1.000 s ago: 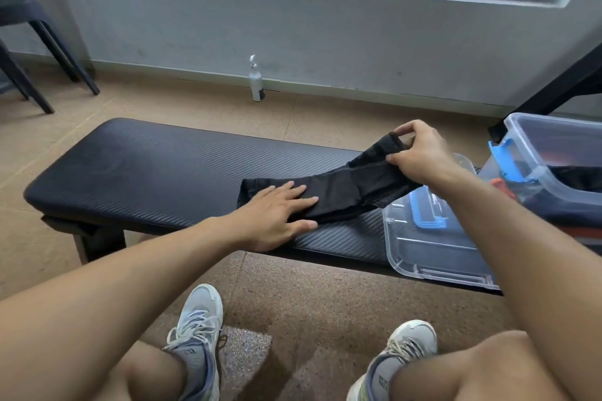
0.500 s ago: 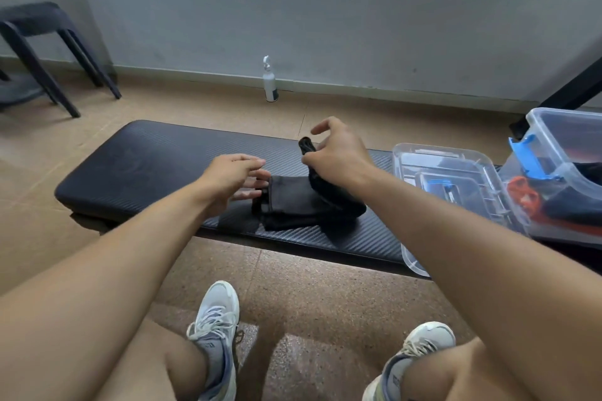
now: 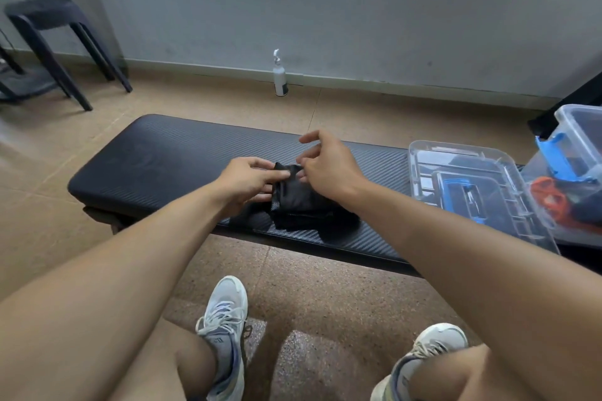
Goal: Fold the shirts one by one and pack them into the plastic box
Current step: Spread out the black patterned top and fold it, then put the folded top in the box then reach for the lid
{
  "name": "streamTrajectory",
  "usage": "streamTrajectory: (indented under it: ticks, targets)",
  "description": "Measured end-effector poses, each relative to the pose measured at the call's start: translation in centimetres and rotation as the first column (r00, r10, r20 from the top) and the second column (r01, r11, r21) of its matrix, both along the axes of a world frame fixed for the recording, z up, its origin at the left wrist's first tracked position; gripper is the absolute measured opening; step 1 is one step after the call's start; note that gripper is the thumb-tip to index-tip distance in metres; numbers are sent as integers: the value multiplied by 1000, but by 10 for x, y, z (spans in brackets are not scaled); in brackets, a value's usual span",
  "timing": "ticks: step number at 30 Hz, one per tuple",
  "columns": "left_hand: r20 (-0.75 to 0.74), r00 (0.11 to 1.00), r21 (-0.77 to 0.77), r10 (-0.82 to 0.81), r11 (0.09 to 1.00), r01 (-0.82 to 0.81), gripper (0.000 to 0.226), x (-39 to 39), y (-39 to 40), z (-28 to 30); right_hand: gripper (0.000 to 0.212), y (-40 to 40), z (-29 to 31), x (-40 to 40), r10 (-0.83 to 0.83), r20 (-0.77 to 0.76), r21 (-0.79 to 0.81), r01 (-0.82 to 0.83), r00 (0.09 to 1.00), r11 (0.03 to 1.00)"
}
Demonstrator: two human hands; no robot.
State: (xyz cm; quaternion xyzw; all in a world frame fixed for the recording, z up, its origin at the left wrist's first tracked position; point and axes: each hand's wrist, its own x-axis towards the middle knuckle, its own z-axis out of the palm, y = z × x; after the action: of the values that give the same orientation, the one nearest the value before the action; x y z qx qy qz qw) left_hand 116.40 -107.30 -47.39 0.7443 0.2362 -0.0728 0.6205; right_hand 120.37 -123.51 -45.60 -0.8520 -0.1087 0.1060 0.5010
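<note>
Our fingers of the left hand pinch the upper edge of the black shirt, while the right hand curls over it from the other side, index finger lifted free; whether its lower fingers actually grip the cloth we cannot tell. The shirt sits bunched and partly folded on the black bench; to its right lie the clear lid and the plastic box.
</note>
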Motion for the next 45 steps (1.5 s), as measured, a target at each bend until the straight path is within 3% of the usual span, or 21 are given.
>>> streamTrajectory:
  ticks: [3,7,11,16,19,21,23,25,26,28,30,33,37,41,45]
  targets:
    - [-15,999,9,40,999,-39,28,3,-1,-1,30,-21,1,7,67,158,-244,-27,985,969]
    - [-57,996,43,67,997,-64,20,5,1,-2,40,-38,-8,14,137,115,-481,-65,984,874]
    - [-43,996,385,-73,919,84,35,4,11,-4,78,-46,-6,14,30,-3,-491,-28,1000,871]
    - [-102,977,492,-188,844,214,31,4,12,-2,56,-50,-5,10,-3,-188,-588,-110,982,801]
    - [-160,963,510,-219,817,270,18,3,16,3,47,-51,-10,10,-55,-255,-456,-70,965,887]
    - [-245,923,502,-297,775,383,20,-3,17,9,38,-52,-10,9,-77,-272,-320,-15,959,947]
    - [-392,817,473,-423,669,573,25,-12,16,15,30,-54,-5,8,-57,-266,-174,10,962,985]
    - [-489,701,413,-519,570,710,33,-21,13,21,41,-61,6,6,-16,-240,-38,7,971,999]
    - [-485,686,397,-542,562,725,40,-25,12,24,46,-66,12,4,10,-222,17,-6,975,1000]
    - [-356,774,403,-524,661,633,61,-29,10,32,45,-76,26,-2,67,-156,74,-56,985,996]
    - [-74,873,434,-483,772,464,77,-28,3,42,41,-85,38,-11,112,-61,63,-108,992,992]
    - [290,851,346,-438,877,333,64,-26,-22,56,44,-93,51,-24,160,65,32,-163,985,986]
    - [412,794,378,-447,877,298,29,-25,-54,69,55,-109,56,-32,103,95,119,-114,990,986]
    - [540,749,317,-383,917,241,33,-21,-76,81,62,-142,59,-35,133,-55,263,-114,990,958]
    - [645,704,215,-297,955,206,23,-16,-116,95,44,-177,52,-38,281,-140,308,-228,950,924]
